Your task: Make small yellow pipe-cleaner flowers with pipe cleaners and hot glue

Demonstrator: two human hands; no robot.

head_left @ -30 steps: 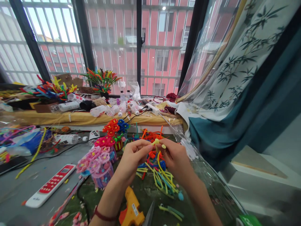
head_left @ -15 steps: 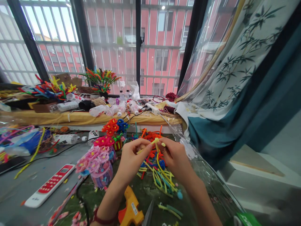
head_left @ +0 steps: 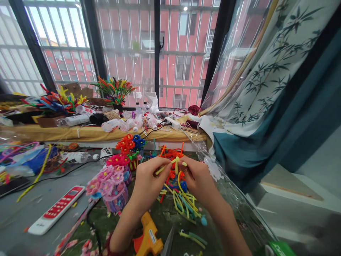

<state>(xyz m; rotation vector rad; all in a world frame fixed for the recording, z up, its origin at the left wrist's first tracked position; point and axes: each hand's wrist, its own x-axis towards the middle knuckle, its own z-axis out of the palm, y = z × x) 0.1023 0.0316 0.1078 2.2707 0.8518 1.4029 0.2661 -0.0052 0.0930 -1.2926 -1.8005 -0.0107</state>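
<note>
My left hand and my right hand meet above the table, both pinching one yellow pipe cleaner between fingertips. The left fingers grip its left end, the right fingers hold the bent right part. Below the hands lies a loose pile of cut pipe cleaner pieces, yellow, blue and orange. Pink pipe-cleaner flowers in a small pot stand just left of my left hand.
An orange glue gun and scissor blades lie near my wrists. A red and white remote lies at left. More flower pots, bottles and a power strip sit toward the window ledge. Curtains hang at right.
The hands have shifted slightly, working the yellow pipe cleaner between the fingertips; its free end now sticks out more to the left. Nothing else has moved.
</note>
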